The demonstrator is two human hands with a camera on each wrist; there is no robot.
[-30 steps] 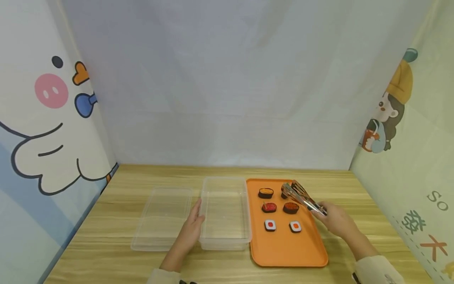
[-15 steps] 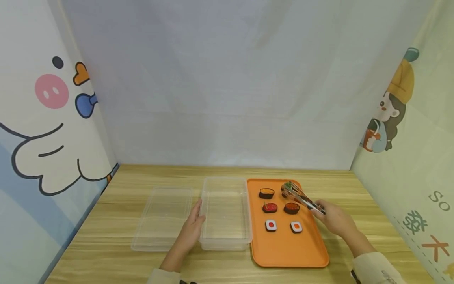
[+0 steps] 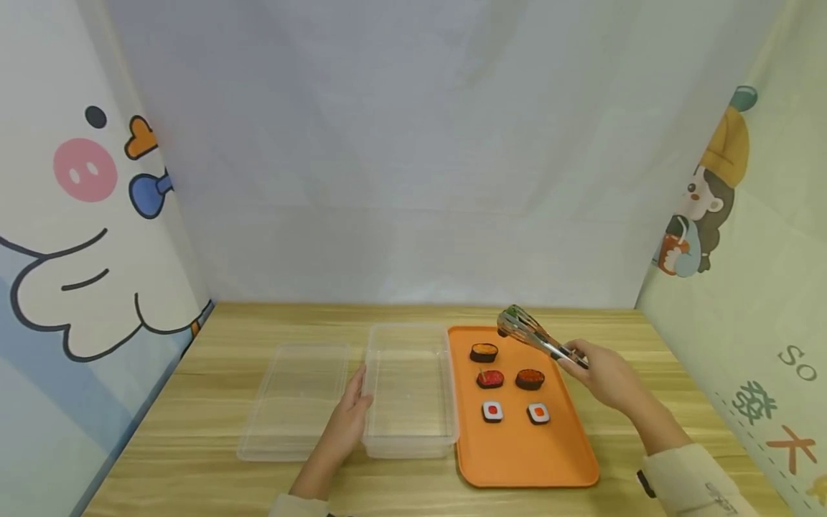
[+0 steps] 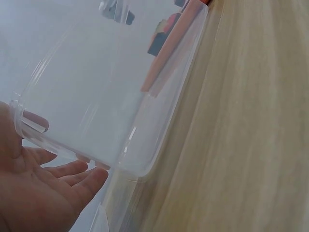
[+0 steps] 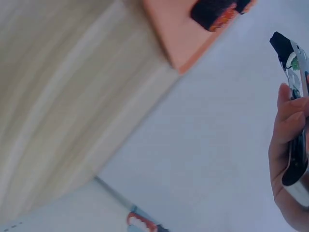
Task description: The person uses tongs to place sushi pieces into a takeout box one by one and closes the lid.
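Note:
My right hand (image 3: 607,377) grips metal tongs (image 3: 539,339). Between the tongs' tips is a small dark-sided sushi piece with a green topping (image 5: 294,62), raised above the far part of the orange tray (image 3: 517,459). My left hand (image 3: 349,416) holds the left side of a clear plastic container (image 3: 410,445), thumb at the rim and fingers along the outer wall (image 4: 72,181). On the tray sit an orange-topped sushi (image 3: 484,352), a red-topped one (image 3: 490,378), a roe-topped one (image 3: 530,379) and two white rolls (image 3: 492,411).
A clear flat lid (image 3: 291,409) lies on the wooden table (image 3: 207,431), left of the container. The tray stands against the container's right side. A pale curtain (image 3: 413,179) rises behind the table, with printed cloths on both sides.
The tongs have lifted the green-topped sushi off the tray's back right, up and slightly left, as my right hand rose. The left hand and container stay in place.

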